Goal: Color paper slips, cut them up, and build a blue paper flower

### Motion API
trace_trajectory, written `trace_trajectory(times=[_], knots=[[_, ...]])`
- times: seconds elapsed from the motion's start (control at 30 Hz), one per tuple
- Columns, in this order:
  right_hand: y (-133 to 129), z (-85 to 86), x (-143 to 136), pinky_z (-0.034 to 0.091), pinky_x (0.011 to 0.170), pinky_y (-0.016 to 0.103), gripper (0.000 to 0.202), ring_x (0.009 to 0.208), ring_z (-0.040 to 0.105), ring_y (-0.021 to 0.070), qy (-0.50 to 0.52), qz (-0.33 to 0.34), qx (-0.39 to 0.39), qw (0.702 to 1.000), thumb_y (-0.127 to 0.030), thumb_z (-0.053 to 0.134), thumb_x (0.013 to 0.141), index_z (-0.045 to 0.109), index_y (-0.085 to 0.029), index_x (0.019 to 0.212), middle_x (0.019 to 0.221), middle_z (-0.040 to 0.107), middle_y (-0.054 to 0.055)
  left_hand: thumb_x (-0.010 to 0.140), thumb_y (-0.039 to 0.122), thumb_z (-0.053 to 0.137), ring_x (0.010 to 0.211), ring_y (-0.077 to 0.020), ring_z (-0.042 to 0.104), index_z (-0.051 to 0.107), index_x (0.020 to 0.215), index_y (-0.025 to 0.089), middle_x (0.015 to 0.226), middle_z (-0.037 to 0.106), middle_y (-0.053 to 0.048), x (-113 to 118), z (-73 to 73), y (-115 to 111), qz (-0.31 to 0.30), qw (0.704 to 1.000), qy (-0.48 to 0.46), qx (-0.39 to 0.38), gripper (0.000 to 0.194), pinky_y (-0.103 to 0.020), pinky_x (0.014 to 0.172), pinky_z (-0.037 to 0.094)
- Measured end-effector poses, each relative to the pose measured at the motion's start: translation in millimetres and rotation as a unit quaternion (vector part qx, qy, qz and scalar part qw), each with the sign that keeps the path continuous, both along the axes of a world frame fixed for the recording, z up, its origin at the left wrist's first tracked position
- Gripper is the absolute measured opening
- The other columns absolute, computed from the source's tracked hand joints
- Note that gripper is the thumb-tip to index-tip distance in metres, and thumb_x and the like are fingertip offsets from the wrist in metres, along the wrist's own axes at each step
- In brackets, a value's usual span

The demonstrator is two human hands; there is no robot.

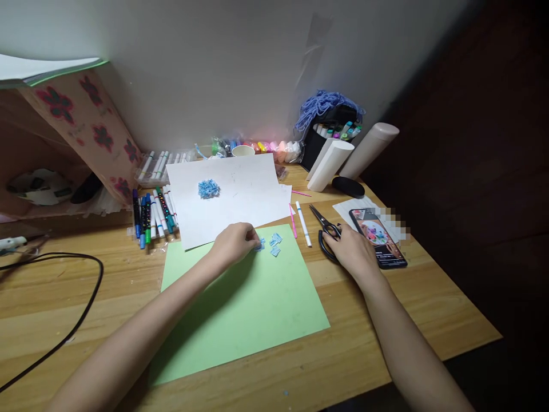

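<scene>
Wooden desk, right hand on scissors

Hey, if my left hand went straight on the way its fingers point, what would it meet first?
Your left hand would probably meet the nearest blue scrap first, right in front of it on the green sheet; whether they already touch is unclear from this angle.

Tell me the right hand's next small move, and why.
Probably lift the scissors: the right hand is already at their handles, while the left hand is beside small blue pieces on the green sheet, which might be cut smaller.
</scene>
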State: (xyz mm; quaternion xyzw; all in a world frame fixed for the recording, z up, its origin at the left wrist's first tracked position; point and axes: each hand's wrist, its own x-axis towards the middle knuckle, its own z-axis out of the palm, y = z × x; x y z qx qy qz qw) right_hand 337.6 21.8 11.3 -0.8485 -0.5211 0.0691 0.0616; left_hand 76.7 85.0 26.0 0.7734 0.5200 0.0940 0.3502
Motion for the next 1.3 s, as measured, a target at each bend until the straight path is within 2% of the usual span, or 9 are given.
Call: trace_trajectory(times=[0.1,0.27,0.43,0.63,0.8,0.93,1.03,1.13,1.3], knots=[[-2,-5.3,1,0.043,0.071,0.039,0.035,0.092,0.063,0.0333,-0.02,0.023,0.032,0.999,-0.038,0.052,0.085,0.059,-0.009,0.104,0.099,0.066,0.021,0.077,0.029,0.053,0.073,-0.0198,0.061,0.066,0.075,0.019,0.083,0.07,-0.007,0,2.9,1,0.001,1.0,-0.016,-0.007,0.017,-0.027,0.058,0.039],[-3,-6.0,-4,0.043,0.082,0.044,0.032,0.101,0.055,0.0347,-0.048,0.051,0.11,0.991,-0.036,0.055,0.084,0.061,-0.009,0.1,0.103,0.059,0.022,0.071,0.032,0.061,0.073,-0.0199,0.061,0.066,0.074,0.019,0.082,0.07,-0.005,2,2.4,-3,-0.009,1.0,0.002,-0.001,0.014,-0.026,0.056,0.038],[-7,1.3,-32,0.045,0.085,0.04,0.018,0.096,0.056,0.0256,0.142,0.188,0.197,0.952,-0.03,0.05,0.088,0.059,-0.018,0.096,0.101,0.057,0.011,0.071,0.03,0.062,0.071,-0.0192,0.062,0.067,0.074,0.021,0.08,0.071,-0.004,5,-2.8,-5,-0.039,0.997,0.055,0.032,0.011,-0.026,0.055,0.037],[-21,2.6,-73,0.046,0.07,0.03,0.014,0.078,0.056,0.0168,0.323,0.29,0.143,0.89,-0.026,0.046,0.092,0.058,-0.02,0.089,0.092,0.057,0.005,0.074,0.023,0.054,0.073,-0.0206,0.062,0.069,0.074,0.021,0.083,0.07,-0.006,8,2.8,-5,-0.114,0.986,0.087,0.088,0.016,-0.027,0.058,0.037],[-23,-3.0,-80,0.044,0.07,0.029,0.017,0.077,0.056,0.0163,0.356,0.29,0.134,0.878,-0.025,0.045,0.093,0.058,-0.019,0.084,0.086,0.058,0.004,0.073,0.016,0.049,0.071,-0.0247,0.062,0.068,0.073,0.016,0.083,0.068,-0.013,14,5.8,-10,-0.146,0.971,0.129,0.141,0.02,-0.03,0.06,0.037],[-21,-4.7,-78,0.044,0.071,0.029,0.018,0.079,0.058,0.0168,0.37,0.276,0.137,0.877,-0.024,0.045,0.092,0.059,-0.019,0.082,0.085,0.06,0.004,0.071,0.016,0.049,0.069,-0.0226,0.061,0.067,0.073,0.016,0.082,0.067,-0.011,14,1.7,-8,-0.155,0.967,0.131,0.153,0.018,-0.029,0.057,0.037],[-19,-6.6,-76,0.043,0.073,0.029,0.017,0.081,0.058,0.0172,0.377,0.264,0.148,0.875,-0.023,0.047,0.091,0.059,-0.019,0.081,0.084,0.062,0.003,0.069,0.019,0.053,0.067,-0.0181,0.058,0.065,0.071,0.016,0.078,0.067,-0.007,12,0.4,-4,-0.135,0.982,0.061,0.118,0.012,-0.026,0.057,0.038],[-18,-9.9,-77,0.044,0.072,0.03,0.012,0.079,0.057,0.0167,0.404,0.234,0.161,0.87,-0.025,0.051,0.089,0.059,-0.019,0.083,0.083,0.062,0.003,0.067,0.021,0.056,0.06,-0.013,0.054,0.063,0.07,0.015,0.07,0.065,-0.003,11,2.7,-1,-0.075,0.993,-0.088,0.004,0.009,-0.023,0.056,0.039],[-17,-12.8,-79,0.047,0.072,0.028,0.011,0.078,0.058,0.0149,0.55,0.169,0.168,0.8,-0.03,0.059,0.084,0.058,-0.02,0.087,0.086,0.061,0.002,0.068,0.021,0.06,0.055,-0.0081,0.047,0.065,0.073,0.013,0.064,0.06,0.0,16,5.3,-4,-0.031,0.959,-0.245,-0.135,0.011,-0.021,0.053,0.037]])
